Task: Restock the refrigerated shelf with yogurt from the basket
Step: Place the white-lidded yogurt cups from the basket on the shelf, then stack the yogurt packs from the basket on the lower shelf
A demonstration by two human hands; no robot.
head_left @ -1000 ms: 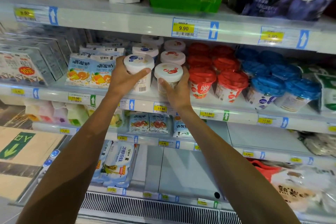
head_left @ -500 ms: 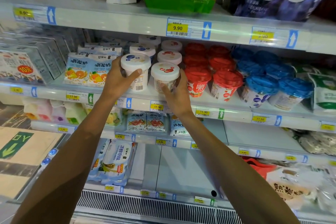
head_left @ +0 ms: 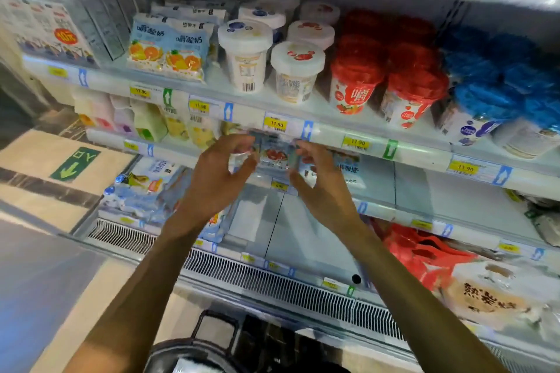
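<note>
- In the head view, on the refrigerated yogurt shelf (head_left: pixel 319 107), two white-lidded cups stand upright at the front. The blueberry-lid yogurt cup (head_left: pixel 246 56) is on the left and the strawberry-lid yogurt cup (head_left: pixel 297 71) is just beside it on the right, with more white-lidded cups queued behind them.
- Left of the blueberry-lid cup a narrow bare strip of shelf separates it from the orange-print pouches (head_left: pixel 168 45).
- Right of the strawberry-lid cup, rows of red-lidded cups (head_left: pixel 359 82) sit close by, and blue-lidded cups (head_left: pixel 485 100) stand beyond those.
- A thin margin of bare shelf runs between the cup bases and the price rail (head_left: pixel 242 113) at the front edge.
- One level down, the lower shelf (head_left: pixel 412 188) has a wide bare stretch to the right of the hands.
- The vent grille (head_left: pixel 272 280) runs along the bottom edge of the case.
- The left hand (head_left: pixel 216 182) hangs in the air below the price rail, fingers loosely half-curled and thumb apart, with nothing in its grasp.
- The right hand (head_left: pixel 322 183) mirrors it near by, also loosely curled and empty.
- A strawberry-print pouch (head_left: pixel 274 156) on the lower shelf shows in the gap between the two hands. Blur hides whether any fingertip touches it.
- The dark basket (head_left: pixel 181 347) sits at the bottom edge, under the forearms, and its contents are too blurred to tell.
</note>
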